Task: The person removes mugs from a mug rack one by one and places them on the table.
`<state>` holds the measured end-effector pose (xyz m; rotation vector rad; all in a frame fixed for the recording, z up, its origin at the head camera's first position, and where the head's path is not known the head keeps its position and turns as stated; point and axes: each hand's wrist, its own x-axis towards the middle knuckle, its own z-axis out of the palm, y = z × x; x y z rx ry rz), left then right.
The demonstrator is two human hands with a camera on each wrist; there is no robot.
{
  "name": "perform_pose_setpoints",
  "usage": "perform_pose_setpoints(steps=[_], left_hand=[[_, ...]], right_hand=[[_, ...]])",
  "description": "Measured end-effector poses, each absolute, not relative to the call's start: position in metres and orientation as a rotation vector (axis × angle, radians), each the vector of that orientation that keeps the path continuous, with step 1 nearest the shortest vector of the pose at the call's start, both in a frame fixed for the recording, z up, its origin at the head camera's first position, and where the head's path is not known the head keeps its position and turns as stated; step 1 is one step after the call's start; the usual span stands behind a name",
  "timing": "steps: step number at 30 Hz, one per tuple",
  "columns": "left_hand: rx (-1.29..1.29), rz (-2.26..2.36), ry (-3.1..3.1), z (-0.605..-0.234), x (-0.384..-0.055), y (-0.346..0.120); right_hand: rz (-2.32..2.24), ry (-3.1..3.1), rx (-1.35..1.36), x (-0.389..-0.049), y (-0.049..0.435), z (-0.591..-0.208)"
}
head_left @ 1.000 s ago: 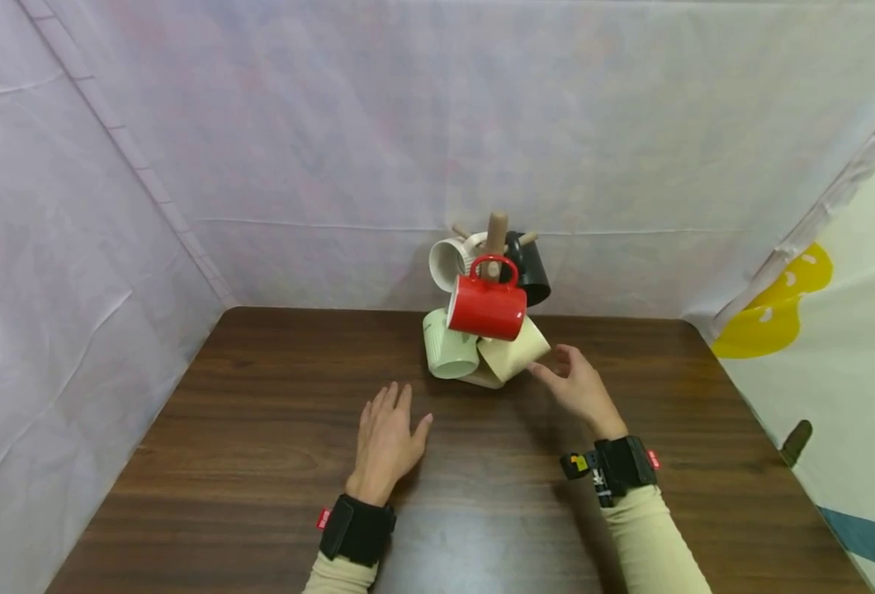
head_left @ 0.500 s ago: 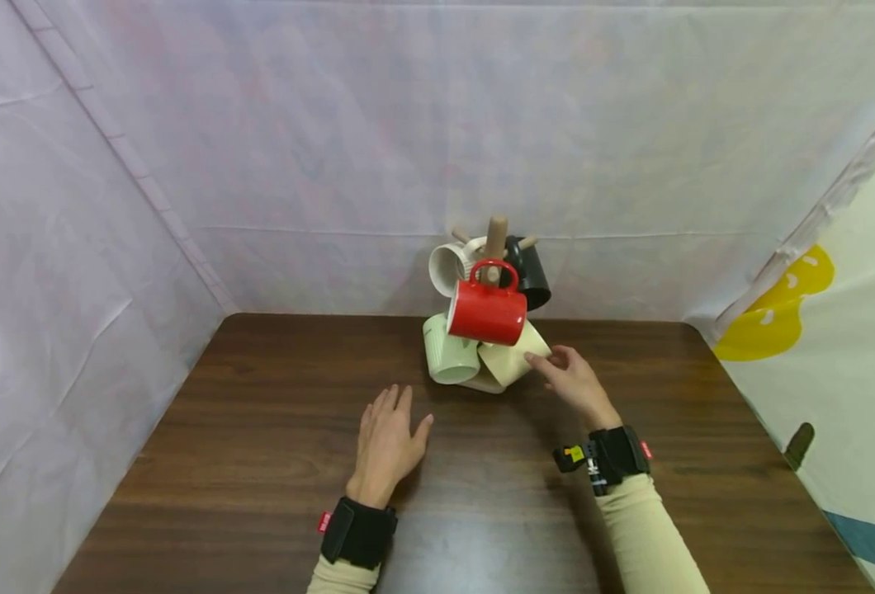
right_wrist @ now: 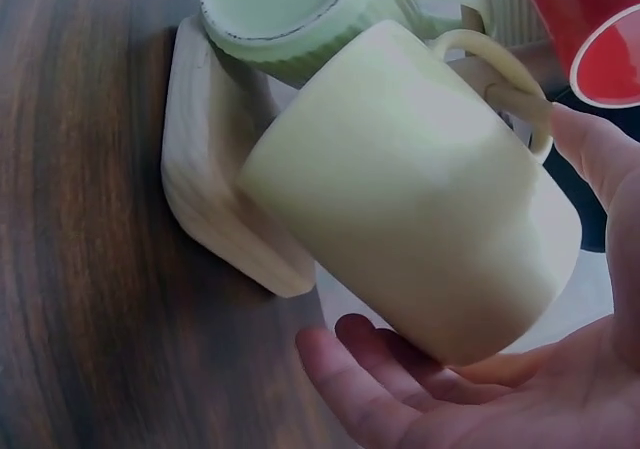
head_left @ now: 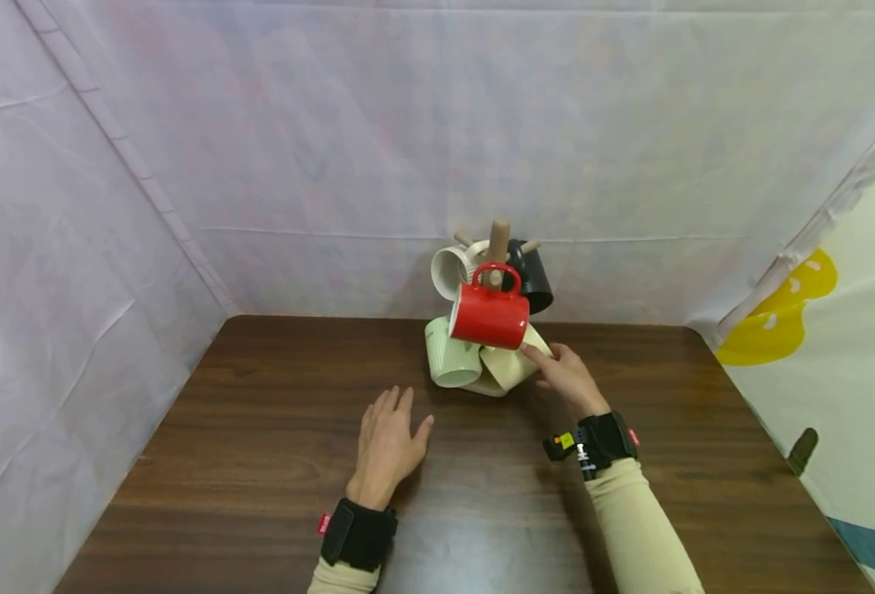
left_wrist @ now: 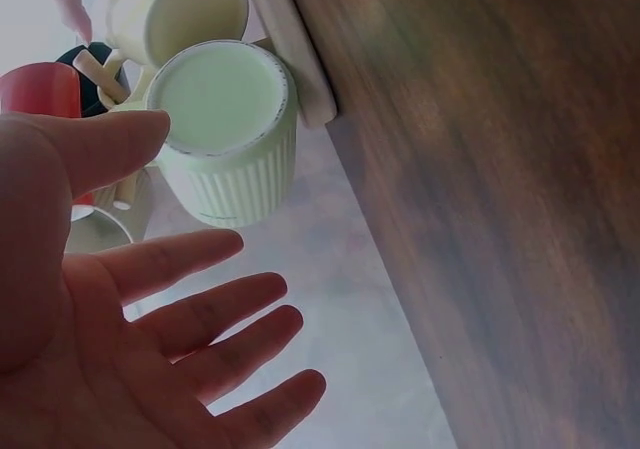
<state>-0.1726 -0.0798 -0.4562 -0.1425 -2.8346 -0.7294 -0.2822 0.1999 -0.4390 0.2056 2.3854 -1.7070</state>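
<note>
Low in the middle of the head view, the left hand lies flat and open on the table, holding nothing. A bit further up and right, the right hand cups the cream mug with loosely curled fingers; it hangs on the wooden rack. If pulled sideways, I think the rack could tip, or the red mug just above could get knocked off.
</note>
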Motion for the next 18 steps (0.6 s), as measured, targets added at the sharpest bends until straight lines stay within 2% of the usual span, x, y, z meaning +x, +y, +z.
perform_pose_setpoints(steps=[9, 18], left_hand=[[-0.151, -0.739, -2.815, -0.457, -0.171, -0.081], [-0.153, -0.749, -2.802, -0.457, -0.173, -0.081]], right_hand=[[-1.766, 2.34, 0.261, -0.289, 0.193, -0.445], [-2.017, 2.102, 0.213, -0.295, 0.19, -0.449]])
